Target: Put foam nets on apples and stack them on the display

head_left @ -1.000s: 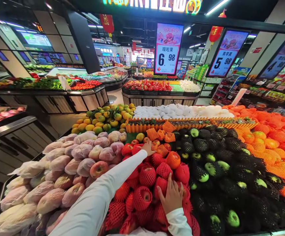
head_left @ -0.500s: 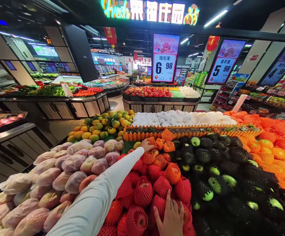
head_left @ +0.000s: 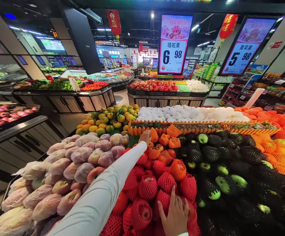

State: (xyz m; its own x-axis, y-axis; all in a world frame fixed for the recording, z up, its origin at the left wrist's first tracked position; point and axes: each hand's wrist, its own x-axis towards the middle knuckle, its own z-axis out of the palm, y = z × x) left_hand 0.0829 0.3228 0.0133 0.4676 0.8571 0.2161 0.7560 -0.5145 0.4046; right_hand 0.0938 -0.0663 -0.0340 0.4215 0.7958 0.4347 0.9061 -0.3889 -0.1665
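Note:
My left hand (head_left: 145, 137) is stretched out to the far end of the apple pile, its fingers curled closed. Against its right side is an apple in an orange foam net (head_left: 154, 135), which the hand appears to grip; the fingertips are hidden. Nearer to me, my right hand (head_left: 174, 211) lies with fingers spread on an apple in a red foam net (head_left: 163, 199). Around it are more red-netted apples, such as one (head_left: 141, 213) to its left. An orange-netted apple (head_left: 178, 169) sits farther up the pile.
Wrapped pinkish fruit (head_left: 83, 172) is heaped on the left, and green apples in black nets (head_left: 222, 183) on the right. An orange planter fence (head_left: 154, 129) edges the far side, with yellow-green fruit (head_left: 108, 121) and white-netted fruit (head_left: 177, 113) behind. A price screen (head_left: 173, 44) hangs above.
The view has turned slightly left and down. My left hand has drawn a little left, its fingers curling closed beside the orange-netted apple. My right hand still rests on the red-netted apples.

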